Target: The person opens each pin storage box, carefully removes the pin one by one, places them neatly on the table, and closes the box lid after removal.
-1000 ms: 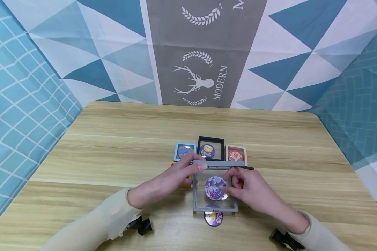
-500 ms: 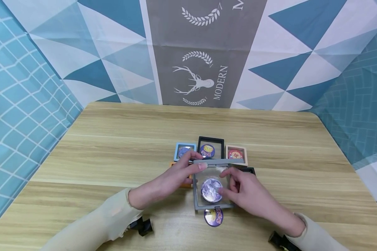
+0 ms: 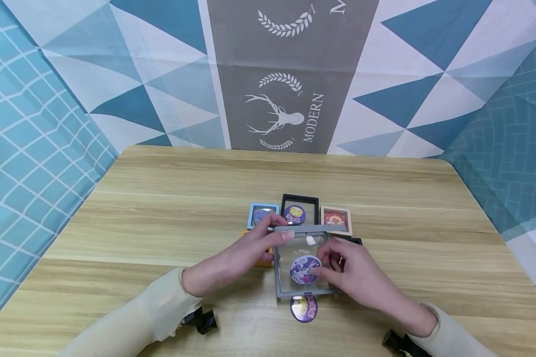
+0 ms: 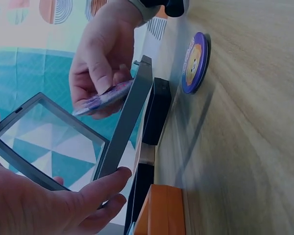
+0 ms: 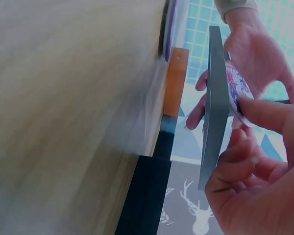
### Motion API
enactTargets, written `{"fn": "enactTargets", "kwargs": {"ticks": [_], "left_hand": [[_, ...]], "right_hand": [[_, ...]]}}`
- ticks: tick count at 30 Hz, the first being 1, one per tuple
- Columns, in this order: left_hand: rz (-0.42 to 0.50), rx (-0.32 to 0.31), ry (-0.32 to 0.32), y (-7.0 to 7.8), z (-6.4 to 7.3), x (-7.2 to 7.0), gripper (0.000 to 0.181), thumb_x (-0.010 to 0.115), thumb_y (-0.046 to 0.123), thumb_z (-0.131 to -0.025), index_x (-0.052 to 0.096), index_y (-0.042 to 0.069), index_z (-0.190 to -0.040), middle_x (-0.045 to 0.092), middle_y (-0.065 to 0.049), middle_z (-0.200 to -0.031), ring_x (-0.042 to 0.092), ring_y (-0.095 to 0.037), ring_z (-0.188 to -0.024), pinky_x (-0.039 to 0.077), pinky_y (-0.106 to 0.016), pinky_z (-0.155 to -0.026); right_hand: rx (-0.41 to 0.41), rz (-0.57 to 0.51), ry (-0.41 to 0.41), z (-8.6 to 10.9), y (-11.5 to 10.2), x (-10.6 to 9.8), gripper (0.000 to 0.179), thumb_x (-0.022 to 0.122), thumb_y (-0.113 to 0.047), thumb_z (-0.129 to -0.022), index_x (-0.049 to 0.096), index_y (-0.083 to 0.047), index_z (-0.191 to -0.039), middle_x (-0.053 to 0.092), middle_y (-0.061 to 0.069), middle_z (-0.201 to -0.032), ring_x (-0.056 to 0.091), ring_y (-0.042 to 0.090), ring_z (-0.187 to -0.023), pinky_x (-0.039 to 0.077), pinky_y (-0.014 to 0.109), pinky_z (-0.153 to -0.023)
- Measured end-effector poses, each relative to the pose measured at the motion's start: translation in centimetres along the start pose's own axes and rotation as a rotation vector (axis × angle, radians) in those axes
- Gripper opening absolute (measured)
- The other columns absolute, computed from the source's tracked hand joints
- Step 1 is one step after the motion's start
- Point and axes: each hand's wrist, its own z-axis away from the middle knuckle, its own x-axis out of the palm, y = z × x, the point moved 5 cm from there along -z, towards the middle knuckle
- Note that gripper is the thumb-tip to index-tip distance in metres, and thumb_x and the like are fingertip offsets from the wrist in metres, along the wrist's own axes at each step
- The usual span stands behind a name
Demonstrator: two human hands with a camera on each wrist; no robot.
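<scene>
My left hand (image 3: 254,248) grips a grey hinged display frame (image 3: 294,295) at its upper left. Its two halves stand apart, as the left wrist view shows, with clear film across them. The lower half is raised off the table and tilted. Between thumb and fingers, my right hand (image 3: 359,272) pinches a round purple badge (image 3: 300,271) with a cartoon print. That badge (image 5: 235,85) leans at a slant against the inner side of the lower half in the right wrist view. A second round badge (image 3: 303,309), purple with a yellow figure, lies on the table just below the frame.
Behind the grey frame sit a light blue frame (image 3: 250,218), a black frame (image 3: 300,197) and a beige frame (image 3: 350,227), each with a round piece inside. An orange frame (image 3: 263,264) and another black frame (image 3: 356,241) are partly hidden beside it.
The purple badge tipped and caught the light half a second ago, then turned its print back up. The grey frame's lower half has tilted slightly. My left hand has hardly moved.
</scene>
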Motion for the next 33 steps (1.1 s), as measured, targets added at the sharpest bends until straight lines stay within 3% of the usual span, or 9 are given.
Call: {"fn": "enactTargets", "kwargs": {"ticks": [7, 12, 19, 26, 33], "left_hand": [[-0.043, -0.022, 0.043, 0.0, -0.3, -0.9, 0.056, 0.050, 0.053, -0.096, 0.038, 0.016, -0.136, 0.043, -0.012, -0.138, 0.049, -0.037, -0.127, 0.046, -0.049, -0.100], [-0.014, -0.037, 0.043, -0.3, -0.7, -1.6, 0.058, 0.048, 0.051, -0.097, 0.036, 0.014, -0.140, 0.042, -0.015, -0.140, 0.044, -0.039, -0.131, 0.043, -0.054, -0.103], [-0.018, -0.048, 0.041, -0.4, -1.0, -2.3, 0.062, 0.047, 0.052, -0.097, 0.034, 0.014, -0.143, 0.041, -0.015, -0.141, 0.044, -0.038, -0.131, 0.042, -0.053, -0.105], [0.004, -0.029, 0.032, -0.2, -1.1, -2.5, 0.059, 0.048, 0.050, -0.098, 0.034, 0.012, -0.140, 0.040, -0.016, -0.138, 0.045, -0.038, -0.129, 0.045, -0.050, -0.102], [-0.023, -0.029, 0.032, -0.3, -1.2, -2.5, 0.059, 0.049, 0.050, -0.097, 0.034, 0.011, -0.139, 0.042, -0.016, -0.137, 0.043, -0.038, -0.130, 0.045, -0.051, -0.102]], "right_hand": [[0.087, -0.126, -0.003, -0.2, 0.4, -1.4, 0.013, 0.078, -0.016, -0.087, 0.067, -0.012, -0.095, 0.067, -0.005, -0.085, 0.062, 0.014, -0.078, 0.054, 0.028, -0.062], [0.083, -0.102, -0.045, -0.4, 0.6, -2.4, 0.009, 0.076, -0.018, -0.089, 0.070, -0.015, -0.095, 0.067, -0.005, -0.086, 0.063, 0.015, -0.081, 0.055, 0.029, -0.066], [-0.030, 0.028, -0.211, -0.4, 0.7, -3.3, 0.010, 0.076, -0.014, -0.089, 0.075, -0.022, -0.094, 0.066, -0.011, -0.089, 0.059, 0.009, -0.079, 0.052, 0.027, -0.064], [-0.033, 0.053, -0.453, 0.2, 0.8, -2.5, 0.013, 0.074, -0.011, -0.088, 0.078, -0.023, -0.092, 0.065, -0.015, -0.087, 0.059, 0.005, -0.078, 0.053, 0.026, -0.067], [-0.056, 0.168, -0.494, 0.5, 0.9, -1.3, 0.010, 0.079, -0.011, -0.082, 0.080, -0.019, -0.087, 0.065, -0.018, -0.084, 0.059, 0.000, -0.075, 0.052, 0.023, -0.066]]}}
